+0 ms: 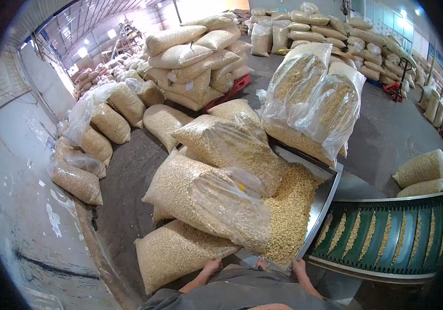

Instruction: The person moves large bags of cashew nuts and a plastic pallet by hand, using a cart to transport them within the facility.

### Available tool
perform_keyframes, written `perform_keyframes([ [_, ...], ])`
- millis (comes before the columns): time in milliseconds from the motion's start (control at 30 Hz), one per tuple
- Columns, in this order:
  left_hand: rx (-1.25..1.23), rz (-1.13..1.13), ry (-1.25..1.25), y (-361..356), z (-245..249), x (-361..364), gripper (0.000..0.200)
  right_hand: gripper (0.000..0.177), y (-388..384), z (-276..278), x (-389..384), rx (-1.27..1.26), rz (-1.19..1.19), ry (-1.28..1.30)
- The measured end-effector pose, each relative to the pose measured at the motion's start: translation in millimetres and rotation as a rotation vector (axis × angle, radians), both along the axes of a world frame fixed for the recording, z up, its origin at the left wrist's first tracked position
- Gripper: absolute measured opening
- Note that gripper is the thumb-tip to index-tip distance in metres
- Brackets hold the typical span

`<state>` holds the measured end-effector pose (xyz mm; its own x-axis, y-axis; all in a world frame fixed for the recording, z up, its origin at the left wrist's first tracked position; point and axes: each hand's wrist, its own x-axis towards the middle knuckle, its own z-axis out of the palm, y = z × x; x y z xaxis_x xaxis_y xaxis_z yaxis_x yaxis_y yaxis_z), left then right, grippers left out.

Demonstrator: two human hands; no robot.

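At the lower edge of the nearest full sack (180, 253), my left hand (212, 266) is closed on its material. My right hand (298, 266) is closed at the near corner of the metal tray (325, 206); what its fingers grip is too small to tell. Between them shows a small patch of skin (261, 264), which I cannot make out. Pale yellow kernels (291, 227) lie heaped in the tray, beside the plastic mouth of an open sack (180, 183) lying on its side. Another open sack (231, 147) lies behind it.
A green cleated conveyor (410, 237) carries rows of kernels at the right. Two upright clear-fronted sacks (299, 82) stand beyond the tray. Stacked sacks (195, 57) rest on a red pallet (231, 93). More sacks (110, 124) line the left wall (25, 170). A red pallet jack (394, 90) stands far right.
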<state>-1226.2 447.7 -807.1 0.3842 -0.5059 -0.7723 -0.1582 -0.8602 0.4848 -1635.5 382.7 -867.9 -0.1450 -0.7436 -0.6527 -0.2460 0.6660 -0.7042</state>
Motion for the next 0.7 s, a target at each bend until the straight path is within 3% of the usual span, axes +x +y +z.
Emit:
perform_keyframes([
  [67, -0.068, -0.014, 0.034, -11, -3, -13, 0.04, 0.04, 1, 5, -17, 0.04, -0.013, -0.009],
  [167, 0.0, 0.132, -0.013, -33, 8, -37, 0.044, 0.039, 13, -72, -56, 0.137, -0.016, -0.084],
  [233, 0.135, -0.011, -0.3, -37, 3, -43, 0.05, 0.04, 19, -53, -59, 0.19, -0.116, -0.098],
  [300, 0.112, -0.029, -0.259, -40, 31, -54, 0.052, 0.042, 17, -24, -60, 0.254, -0.218, -0.108],
  [367, 0.094, -0.054, -0.217, -42, 31, -54, 0.054, 0.044, 14, -7, -61, 0.263, -0.084, -0.002],
  [433, 0.006, -0.025, -0.01, -41, -13, -35, 0.052, 0.045, 12, -51, -64, 0.209, -0.109, 0.012],
  [500, 0.054, -0.045, -0.087, -40, -31, -34, 0.051, 0.046, 21, -65, -66, 0.157, -0.13, 0.031],
  [567, 0.054, -0.173, -0.108, -55, 11, -46, 0.044, 0.048, 15, -53, -57, 0.141, -0.161, -0.055],
  [667, -0.307, 0.117, 0.449, -54, -102, -8, 0.035, 0.052, 16, -37, -49, 0.087, -0.139, -0.059],
  [700, -0.261, 0.105, 0.451, -61, -116, -1, 0.033, 0.052, 15, -35, -49, 0.094, -0.138, -0.057],
])
